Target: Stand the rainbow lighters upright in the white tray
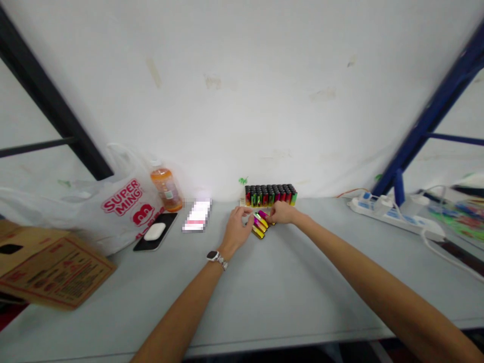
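Several small shiny cylinders (259, 222) in yellow and pink lie loose and slanted on the grey table. Just left of them rests my left hand (238, 225), fingers bent and thumb apart from them, its thumb side close to the loose cylinders. My right hand (283, 213) is pinched at their right end, its fingertips on one of the cylinders; the grip is partly hidden. Behind both hands stands a tight upright block of black-topped cylinders (268, 194) in red, green, yellow and pink. My right hand overlaps its front edge.
Leftward are a blurred-out bright phone-like screen (197, 215), a white case (155, 231) on a dark tablet (145, 245), an orange drink bottle (166, 189), a plastic bag (113, 212) and a cardboard box (56, 269). A power strip (397, 218) with cables lies right. The white wall (264, 101) bounds the back.
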A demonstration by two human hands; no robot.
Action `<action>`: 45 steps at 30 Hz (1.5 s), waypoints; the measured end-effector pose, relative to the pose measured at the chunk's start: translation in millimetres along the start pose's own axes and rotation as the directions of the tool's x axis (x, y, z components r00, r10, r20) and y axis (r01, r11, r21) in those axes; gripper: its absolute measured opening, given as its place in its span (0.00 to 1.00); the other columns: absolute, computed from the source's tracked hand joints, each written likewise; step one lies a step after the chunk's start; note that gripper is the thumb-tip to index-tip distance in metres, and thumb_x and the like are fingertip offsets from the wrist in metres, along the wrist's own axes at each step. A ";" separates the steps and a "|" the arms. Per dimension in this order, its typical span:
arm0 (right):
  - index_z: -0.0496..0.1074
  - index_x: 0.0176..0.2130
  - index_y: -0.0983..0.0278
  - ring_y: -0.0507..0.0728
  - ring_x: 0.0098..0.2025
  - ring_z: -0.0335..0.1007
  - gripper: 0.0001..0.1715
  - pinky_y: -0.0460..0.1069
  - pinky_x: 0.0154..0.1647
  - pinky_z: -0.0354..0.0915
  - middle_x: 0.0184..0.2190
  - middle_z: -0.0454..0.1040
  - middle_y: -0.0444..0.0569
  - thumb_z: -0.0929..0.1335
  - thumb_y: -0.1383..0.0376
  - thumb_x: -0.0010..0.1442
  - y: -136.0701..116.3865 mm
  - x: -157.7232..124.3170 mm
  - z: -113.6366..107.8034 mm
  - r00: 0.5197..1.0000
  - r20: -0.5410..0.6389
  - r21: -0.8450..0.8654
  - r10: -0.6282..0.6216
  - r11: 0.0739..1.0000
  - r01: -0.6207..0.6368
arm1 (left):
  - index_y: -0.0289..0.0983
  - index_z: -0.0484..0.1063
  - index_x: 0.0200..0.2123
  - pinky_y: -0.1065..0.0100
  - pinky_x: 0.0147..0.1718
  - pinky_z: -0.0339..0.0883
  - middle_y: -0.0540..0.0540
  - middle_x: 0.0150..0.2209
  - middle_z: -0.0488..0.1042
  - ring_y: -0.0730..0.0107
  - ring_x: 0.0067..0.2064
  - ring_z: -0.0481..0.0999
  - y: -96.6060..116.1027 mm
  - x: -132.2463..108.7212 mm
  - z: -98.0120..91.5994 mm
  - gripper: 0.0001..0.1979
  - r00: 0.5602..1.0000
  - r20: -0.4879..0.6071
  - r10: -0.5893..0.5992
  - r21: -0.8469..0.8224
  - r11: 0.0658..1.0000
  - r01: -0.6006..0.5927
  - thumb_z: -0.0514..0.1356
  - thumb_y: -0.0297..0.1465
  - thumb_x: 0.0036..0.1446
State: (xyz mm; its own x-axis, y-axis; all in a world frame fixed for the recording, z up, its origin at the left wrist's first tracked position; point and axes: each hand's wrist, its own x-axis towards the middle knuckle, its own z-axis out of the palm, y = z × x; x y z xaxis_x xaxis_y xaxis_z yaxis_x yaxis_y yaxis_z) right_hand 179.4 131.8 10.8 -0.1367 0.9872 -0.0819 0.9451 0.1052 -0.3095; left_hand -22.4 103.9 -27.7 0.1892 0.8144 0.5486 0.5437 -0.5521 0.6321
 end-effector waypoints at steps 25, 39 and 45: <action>0.67 0.23 0.63 0.51 0.22 0.60 0.25 0.46 0.26 0.57 0.17 0.67 0.43 0.63 0.49 0.63 -29.7 -54.5 54.0 0.856 -0.518 0.618 -0.001 0.691 0.375 | 0.36 0.71 0.39 0.69 0.40 0.68 0.46 0.34 0.77 0.70 0.37 0.76 26.0 -0.7 -18.7 0.17 0.996 0.085 -0.020 -0.529 0.846 0.062 0.52 0.44 0.65; 0.67 0.21 0.64 0.51 0.20 0.61 0.33 0.47 0.25 0.57 0.15 0.66 0.43 0.59 0.44 0.64 -22.4 -54.6 58.1 0.896 -0.440 0.653 0.054 0.705 0.278 | 0.35 0.66 0.15 0.71 0.20 0.50 0.55 0.11 0.52 0.77 0.17 0.56 45.0 -10.1 -4.1 0.33 0.876 0.236 -0.421 -0.696 0.556 0.454 0.52 0.58 0.54; 0.67 0.20 0.64 0.52 0.21 0.63 0.33 0.46 0.26 0.59 0.15 0.67 0.43 0.58 0.44 0.65 -21.6 -52.3 59.7 0.903 -0.428 0.637 0.043 0.723 0.267 | 0.37 0.60 0.14 0.72 0.18 0.44 0.55 0.12 0.51 0.80 0.16 0.51 44.2 -7.3 -1.1 0.27 0.856 0.208 -0.473 -0.678 0.561 0.475 0.51 0.51 0.56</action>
State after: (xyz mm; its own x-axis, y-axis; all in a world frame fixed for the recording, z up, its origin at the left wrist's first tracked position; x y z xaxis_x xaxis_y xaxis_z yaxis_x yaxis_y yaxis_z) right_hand 148.4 70.8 -34.7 0.0447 0.9470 0.3182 0.4579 0.2637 -0.8490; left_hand -0.7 73.4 -3.1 0.0750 0.9956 0.0567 -0.1590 -0.0442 0.9863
